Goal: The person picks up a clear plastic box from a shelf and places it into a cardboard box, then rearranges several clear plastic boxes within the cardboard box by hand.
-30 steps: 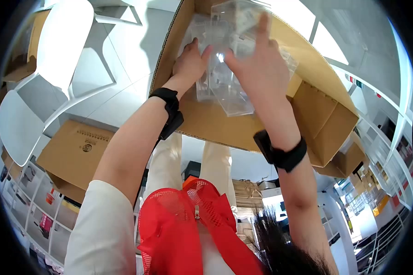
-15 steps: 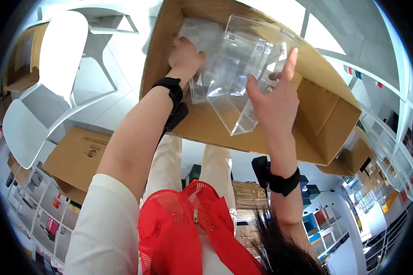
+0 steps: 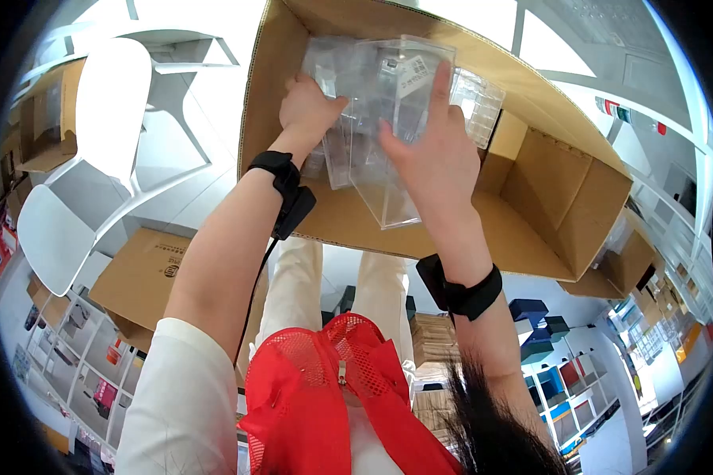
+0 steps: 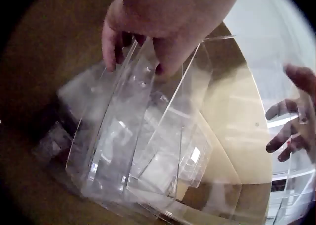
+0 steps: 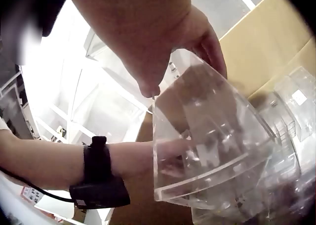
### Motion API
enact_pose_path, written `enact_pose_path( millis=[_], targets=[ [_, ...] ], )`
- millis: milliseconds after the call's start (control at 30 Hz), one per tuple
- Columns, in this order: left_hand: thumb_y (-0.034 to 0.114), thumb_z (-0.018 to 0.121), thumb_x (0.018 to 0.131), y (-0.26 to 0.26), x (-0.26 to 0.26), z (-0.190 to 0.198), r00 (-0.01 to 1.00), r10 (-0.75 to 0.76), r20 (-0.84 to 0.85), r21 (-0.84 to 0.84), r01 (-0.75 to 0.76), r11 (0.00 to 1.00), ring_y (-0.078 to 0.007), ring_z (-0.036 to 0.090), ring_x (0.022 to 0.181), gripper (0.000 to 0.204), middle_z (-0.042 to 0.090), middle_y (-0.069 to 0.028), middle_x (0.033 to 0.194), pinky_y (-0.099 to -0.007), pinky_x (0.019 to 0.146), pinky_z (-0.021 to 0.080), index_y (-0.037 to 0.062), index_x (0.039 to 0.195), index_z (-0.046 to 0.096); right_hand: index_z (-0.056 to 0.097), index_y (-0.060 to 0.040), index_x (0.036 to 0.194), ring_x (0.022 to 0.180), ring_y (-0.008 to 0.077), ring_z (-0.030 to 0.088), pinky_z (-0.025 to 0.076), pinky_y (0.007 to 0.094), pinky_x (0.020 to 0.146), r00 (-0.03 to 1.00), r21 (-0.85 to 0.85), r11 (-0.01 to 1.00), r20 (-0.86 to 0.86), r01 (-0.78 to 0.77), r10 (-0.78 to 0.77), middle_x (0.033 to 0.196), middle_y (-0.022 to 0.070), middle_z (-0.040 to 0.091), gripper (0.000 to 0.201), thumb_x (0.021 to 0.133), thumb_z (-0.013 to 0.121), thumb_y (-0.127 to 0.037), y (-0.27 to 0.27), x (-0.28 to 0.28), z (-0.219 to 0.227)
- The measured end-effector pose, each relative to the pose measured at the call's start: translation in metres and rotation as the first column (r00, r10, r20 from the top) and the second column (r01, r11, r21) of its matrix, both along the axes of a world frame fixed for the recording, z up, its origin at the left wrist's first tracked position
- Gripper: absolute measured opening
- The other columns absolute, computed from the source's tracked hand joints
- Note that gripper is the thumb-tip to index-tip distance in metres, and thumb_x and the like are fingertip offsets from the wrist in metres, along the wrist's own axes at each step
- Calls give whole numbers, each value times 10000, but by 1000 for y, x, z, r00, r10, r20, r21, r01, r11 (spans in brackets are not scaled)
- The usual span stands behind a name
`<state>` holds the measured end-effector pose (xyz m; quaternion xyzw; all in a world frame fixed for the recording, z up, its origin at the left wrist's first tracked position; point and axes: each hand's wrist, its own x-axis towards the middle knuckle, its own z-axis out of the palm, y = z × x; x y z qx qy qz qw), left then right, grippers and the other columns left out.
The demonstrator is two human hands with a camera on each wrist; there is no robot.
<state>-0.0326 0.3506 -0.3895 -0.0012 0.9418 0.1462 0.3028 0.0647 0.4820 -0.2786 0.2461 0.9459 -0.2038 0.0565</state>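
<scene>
Inside the open carton [image 3: 566, 178], my left hand [image 3: 307, 109] has its thumb and fingers around the upper edge of a clear plastic case [image 4: 111, 156], at the carton's left end. Beside it, my right hand [image 3: 440, 162] grips a larger clear container [image 5: 212, 141] by its rim, thumb on one side and fingers on the other, index finger extended in the head view. The container stands tilted, overlapping the left hand's case, and a white label [image 3: 412, 75] shows through it. Reflections blur the edges between the clear pieces.
A clear tray with small compartments [image 3: 481, 103] lies behind the right hand in the carton. Outside, a white chair [image 3: 115, 95] and another carton [image 3: 139, 269] stand on the left. White shelving [image 3: 87, 388] is at the lower left.
My right hand has shifted left with the clear container, closer to my left hand. The compartment tray behind shows more. My left hand stays near the carton's left end.
</scene>
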Motion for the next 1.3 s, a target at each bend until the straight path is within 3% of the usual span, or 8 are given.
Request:
enact_pose_path(
  millis=[300, 400, 600, 700, 800, 1100, 1200, 1300],
  targets=[
    [348, 721, 680, -22, -7, -19, 998, -14, -54, 179, 23, 984, -311, 604, 905, 476, 566, -196, 1040, -368, 725, 499, -12, 961, 591, 208, -155, 1407, 632, 305, 611, 497, 363, 521, 989, 33, 992, 87, -121, 118, 813, 162, 550, 913, 673, 666, -446, -7, -31, -12],
    [322, 723, 702, -28, -18, -17, 994, 59, 97, 309, -87, 947, -227, 621, 732, 437, 647, -138, 893, -343, 664, 492, -48, 905, 608, 243, -111, 1389, 637, 321, 614, 505, 368, 533, 975, 21, 982, 123, -188, 184, 838, 186, 548, 914, 659, 699, -417, -8, -37, -11],
    [181, 691, 776, -41, -18, -32, 964, 165, 207, 350, -231, 908, -149, 600, 726, 273, 621, -89, 828, -270, 629, 505, -54, 883, 604, 227, -100, 1393, 685, 346, 620, 516, 400, 588, 951, -68, 964, 160, -255, 263, 875, 220, 545, 924, 660, 717, -378, -7, -40, -15],
    [137, 684, 785, -48, -12, -39, 925, 240, 295, 372, -343, 863, -158, 597, 734, 239, 611, -82, 811, -267, 636, 513, -62, 882, 593, 212, -107, 1399, 711, 354, 620, 515, 408, 612, 936, -95, 954, 185, -285, 298, 898, 233, 544, 926, 670, 713, -379, -7, -40, -24],
    [269, 722, 700, -60, -4, -72, 906, 308, 291, 427, -411, 805, -258, 621, 742, 309, 654, -137, 795, -343, 691, 475, 1, 837, 651, 211, -107, 1401, 732, 356, 620, 514, 405, 620, 917, -82, 942, 217, -324, 334, 915, 236, 544, 924, 676, 712, -385, -12, -44, -31],
    [264, 687, 719, -64, 4, -93, 906, 363, 217, 427, -422, 800, -297, 632, 802, 309, 655, -168, 810, -361, 728, 478, -20, 833, 645, 221, -116, 1399, 677, 359, 623, 515, 399, 579, 908, -15, 920, 157, -392, 389, 885, 238, 561, 895, 689, 663, -434, -23, -54, -38],
    [244, 672, 725, -48, 2, -35, 952, 259, 162, 304, -297, 905, -313, 607, 914, 418, 629, -210, 951, -366, 791, 467, -24, 1032, 576, 227, -107, 1396, 671, 359, 622, 515, 398, 575, 918, -1, 927, 138, -374, 371, 885, 236, 561, 896, 690, 651, -462, -31, -54, -37],
    [236, 660, 726, -41, 16, -42, 924, 382, -8, 409, -345, 845, -347, 524, 1073, 683, 535, -260, 1139, -376, 893, 426, -16, 1282, 352, 227, -101, 1397, 700, 360, 625, 518, 391, 595, 931, -27, 941, 143, -336, 337, 908, 238, 558, 901, 692, 634, -486, -41, -58, -37]
  ],
)
